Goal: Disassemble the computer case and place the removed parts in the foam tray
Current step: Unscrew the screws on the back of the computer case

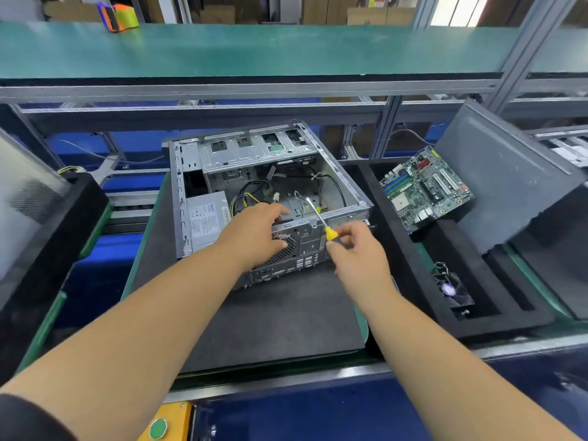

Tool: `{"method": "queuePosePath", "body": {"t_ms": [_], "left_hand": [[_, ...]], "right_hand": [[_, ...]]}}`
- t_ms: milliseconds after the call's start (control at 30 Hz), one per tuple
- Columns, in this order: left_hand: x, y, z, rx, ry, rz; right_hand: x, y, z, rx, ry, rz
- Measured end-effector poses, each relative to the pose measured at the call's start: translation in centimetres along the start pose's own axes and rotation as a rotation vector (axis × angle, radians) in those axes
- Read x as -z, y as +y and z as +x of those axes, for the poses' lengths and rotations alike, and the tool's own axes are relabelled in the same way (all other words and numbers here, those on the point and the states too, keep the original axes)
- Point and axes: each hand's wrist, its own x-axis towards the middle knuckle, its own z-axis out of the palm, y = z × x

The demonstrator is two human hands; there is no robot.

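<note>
An open grey computer case (191,173) lies on a dark mat, its power supply (206,218) and loose cables (251,194) still inside. My left hand (254,233) grips the case's near rear wall above the fan grille. My right hand (356,253) holds a yellow-handled screwdriver (321,219), whose shaft points up into the case over the rear edge. To the right, the black foam tray (410,272) carries a green motherboard (426,189) at its far end and a small black fan (453,291) in a near slot.
A dark side panel (509,183) leans at the right of the foam tray. Another black foam block (47,233) and a panel sit at the left. A green shelf (254,49) with aluminium framing overhangs the bench. A yellow box with a green button (158,428) is at the near edge.
</note>
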Motion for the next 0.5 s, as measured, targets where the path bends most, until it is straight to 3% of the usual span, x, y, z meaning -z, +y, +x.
{"method": "queuePosePath", "body": {"t_ms": [167,333,500], "left_hand": [[0.3,0.4,0.4,-0.059,-0.017,-0.133],[0.5,0.2,0.0,-0.013,-0.004,-0.451],[0.5,0.4,-0.3,-0.020,0.018,-0.326]], "right_hand": [[-1.1,0.6,-2.5,-0.044,-0.068,0.038],[-1.4,0.9,-3.5,-0.113,-0.113,0.104],[-1.3,0.9,-3.7,-0.133,-0.124,0.080]]}}
